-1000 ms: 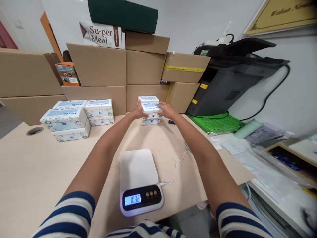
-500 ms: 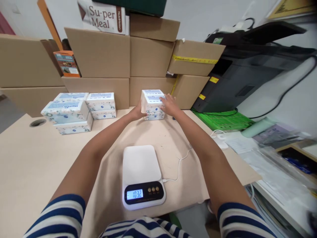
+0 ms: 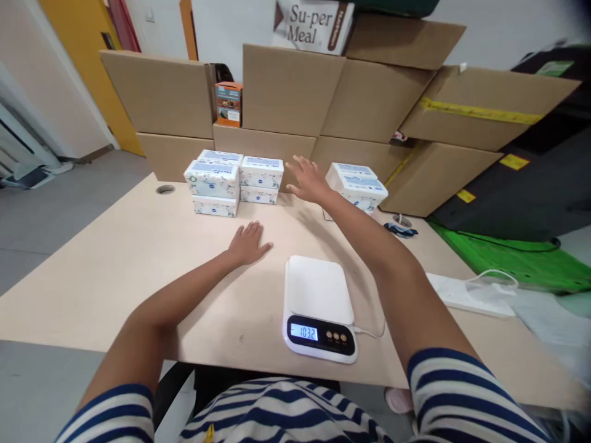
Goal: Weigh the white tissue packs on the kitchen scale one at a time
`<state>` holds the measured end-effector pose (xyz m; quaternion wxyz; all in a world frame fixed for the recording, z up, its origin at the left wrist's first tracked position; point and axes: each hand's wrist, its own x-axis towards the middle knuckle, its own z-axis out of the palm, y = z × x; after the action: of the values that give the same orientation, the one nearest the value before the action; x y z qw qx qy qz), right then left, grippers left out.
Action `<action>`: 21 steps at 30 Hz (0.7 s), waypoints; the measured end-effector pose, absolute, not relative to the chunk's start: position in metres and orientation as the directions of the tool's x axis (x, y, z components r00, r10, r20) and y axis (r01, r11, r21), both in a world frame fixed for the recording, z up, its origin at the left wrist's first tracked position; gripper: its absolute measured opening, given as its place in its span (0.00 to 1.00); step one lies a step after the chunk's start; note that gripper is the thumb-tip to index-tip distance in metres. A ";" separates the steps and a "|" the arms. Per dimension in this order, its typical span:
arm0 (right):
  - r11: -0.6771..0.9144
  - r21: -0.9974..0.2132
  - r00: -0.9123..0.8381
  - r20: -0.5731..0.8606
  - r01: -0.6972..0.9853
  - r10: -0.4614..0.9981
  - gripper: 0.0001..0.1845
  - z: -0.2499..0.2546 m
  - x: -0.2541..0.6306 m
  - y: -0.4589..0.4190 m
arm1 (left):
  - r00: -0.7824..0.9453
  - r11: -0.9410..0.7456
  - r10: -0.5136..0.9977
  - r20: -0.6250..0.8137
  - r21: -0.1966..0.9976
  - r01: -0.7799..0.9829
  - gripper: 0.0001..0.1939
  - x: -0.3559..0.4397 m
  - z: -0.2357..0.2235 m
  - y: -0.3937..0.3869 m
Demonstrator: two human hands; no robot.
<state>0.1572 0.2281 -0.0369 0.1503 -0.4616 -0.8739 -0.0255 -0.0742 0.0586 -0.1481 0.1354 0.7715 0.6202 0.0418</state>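
Note:
My left hand (image 3: 248, 242) lies flat and open on the beige table (image 3: 138, 258), left of a white digital scale (image 3: 319, 305) whose bare platform shows a lit reading. My right hand (image 3: 306, 178) hovers open with spread fingers between two groups of white tissue boxes. The left group (image 3: 233, 181) is several boxes stacked two high. The right stack (image 3: 357, 187) stands just right of my right hand, which holds nothing.
Brown cardboard boxes (image 3: 295, 92) are piled along the table's back, with an orange carton (image 3: 228, 103) on one and a "Su-per Meal" box (image 3: 314, 24) on top. A black printer (image 3: 535, 178) sits on a green mat (image 3: 503, 258) at right. White cable and papers lie at right.
Both hands have let go of the right tissue stack. My left hand dropped flat onto the table; my right hand moved left toward the other boxes. The view swung left.

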 end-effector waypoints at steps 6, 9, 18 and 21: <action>0.539 -0.078 -0.522 0.166 0.839 0.836 0.67 -0.020 0.065 0.270 | 0.248 -0.205 0.959 -0.136 0.267 0.942 0.47 -0.073 -0.151 0.055; 0.517 -0.061 -0.509 0.114 0.854 0.853 0.72 -0.026 0.044 0.279 | 0.252 -0.208 0.959 -0.128 0.283 0.936 0.48 -0.076 -0.153 0.054; 0.504 -0.052 -0.499 0.087 0.862 0.862 0.41 -0.033 0.045 0.280 | 0.280 -0.229 0.951 -0.129 0.314 0.921 0.50 -0.079 -0.157 0.052; 0.508 -0.086 -0.502 0.082 0.857 0.861 0.50 -0.027 0.048 0.277 | 0.282 -0.230 0.951 -0.129 0.317 0.920 0.49 -0.079 -0.157 0.052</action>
<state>0.0481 0.2768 -0.0273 0.0571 -0.4958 -0.8664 0.0168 -0.0794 0.0525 -0.1569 0.1674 0.7830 0.5973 0.0456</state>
